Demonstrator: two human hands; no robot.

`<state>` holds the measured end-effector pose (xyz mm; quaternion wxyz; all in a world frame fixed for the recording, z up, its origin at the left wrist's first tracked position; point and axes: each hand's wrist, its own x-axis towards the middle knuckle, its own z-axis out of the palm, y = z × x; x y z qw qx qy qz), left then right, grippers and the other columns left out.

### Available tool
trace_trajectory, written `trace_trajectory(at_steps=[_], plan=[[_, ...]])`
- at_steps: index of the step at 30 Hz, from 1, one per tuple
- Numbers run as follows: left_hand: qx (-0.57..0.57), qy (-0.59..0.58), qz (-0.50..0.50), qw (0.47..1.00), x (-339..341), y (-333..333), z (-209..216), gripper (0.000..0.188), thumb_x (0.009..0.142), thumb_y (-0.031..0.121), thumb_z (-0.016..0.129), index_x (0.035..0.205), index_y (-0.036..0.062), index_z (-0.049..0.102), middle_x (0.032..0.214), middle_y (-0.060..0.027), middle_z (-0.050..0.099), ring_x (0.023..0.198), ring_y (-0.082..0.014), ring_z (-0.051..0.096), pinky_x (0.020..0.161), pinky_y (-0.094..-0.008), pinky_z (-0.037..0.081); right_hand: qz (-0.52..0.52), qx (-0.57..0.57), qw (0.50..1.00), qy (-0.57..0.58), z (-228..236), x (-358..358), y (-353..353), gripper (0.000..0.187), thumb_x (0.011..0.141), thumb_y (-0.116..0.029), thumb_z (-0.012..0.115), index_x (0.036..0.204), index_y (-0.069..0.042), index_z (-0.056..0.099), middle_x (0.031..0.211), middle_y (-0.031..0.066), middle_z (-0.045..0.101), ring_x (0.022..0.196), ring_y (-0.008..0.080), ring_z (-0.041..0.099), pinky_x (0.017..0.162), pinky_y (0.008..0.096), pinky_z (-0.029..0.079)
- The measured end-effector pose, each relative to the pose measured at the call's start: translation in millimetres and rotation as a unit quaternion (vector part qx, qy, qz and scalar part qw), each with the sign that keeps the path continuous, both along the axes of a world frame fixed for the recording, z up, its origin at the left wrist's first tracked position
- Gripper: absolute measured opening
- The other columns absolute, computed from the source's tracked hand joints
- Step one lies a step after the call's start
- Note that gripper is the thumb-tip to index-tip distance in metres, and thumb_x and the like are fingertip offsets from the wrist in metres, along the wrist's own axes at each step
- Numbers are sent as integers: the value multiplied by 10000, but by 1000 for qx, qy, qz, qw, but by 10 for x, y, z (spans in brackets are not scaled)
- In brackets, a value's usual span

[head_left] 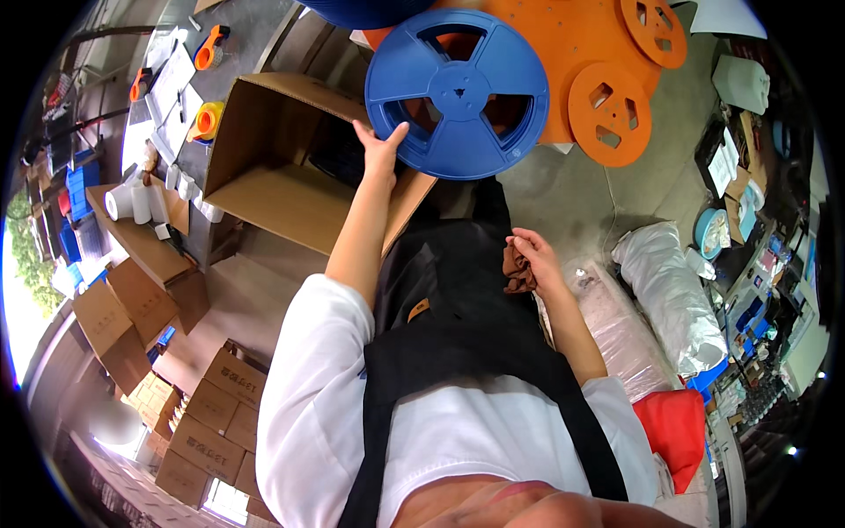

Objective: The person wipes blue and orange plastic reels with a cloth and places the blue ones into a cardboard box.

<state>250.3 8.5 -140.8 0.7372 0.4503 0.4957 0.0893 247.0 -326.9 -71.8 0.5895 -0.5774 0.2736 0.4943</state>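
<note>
A large blue plastic reel [462,88] with open windows lies in front of me at the top. My left hand [380,157] holds its lower left rim, the thumb on the flange by a window and the visible fingers outside the edge. Beside it an open cardboard box [290,198] lies tilted, with dark blue round pieces [339,158] partly visible inside. My right hand [534,257] is closed on a crumpled brown cloth [518,271] near my right hip; whether it is a glove or a rag I cannot tell.
Orange reels [609,114] and a broad orange surface [537,35] lie ahead. Another blue reel [365,9] shows at the top edge. On the left stands a workbench [198,62] with tape dispensers [209,55]. Wrapped rolls [673,295] lie right; stacked cartons [211,431] stand left.
</note>
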Motion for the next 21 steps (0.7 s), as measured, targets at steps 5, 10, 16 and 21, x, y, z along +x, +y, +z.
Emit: trace_trajectory(at_steps=[5,10,16,21], plan=[[-59,90,159,981,213,-3,-636,648,691,-58,716,1251,24,400,1143,-182,566,968,-309,611,796,-417,524,14,1,1000,7,-61,0,15,319,905,-138,599,1191,-13,534,1064,72,632,921,127,603,795,257,495],[11,254,129,959,407,-74,-445,390,689,-18,690,1058,10,568,967,-132,645,851,-262,649,754,-360,523,13,-12,1000,8,-107,0,-29,359,885,-145,630,1201,-6,531,1079,73,629,956,128,592,839,254,474],[101,266,146,948,216,-121,-219,280,684,-16,651,949,11,563,872,-106,638,746,-221,635,677,-334,509,23,-9,999,-24,-47,67,-16,367,886,-152,628,1203,5,533,1085,79,629,977,136,589,863,254,462],[9,93,177,980,-12,-134,70,233,742,-35,650,886,48,486,736,-66,569,577,-152,557,519,-290,466,15,5,999,-48,6,170,20,343,888,-158,626,1180,2,544,1061,78,632,961,140,595,850,267,473]])
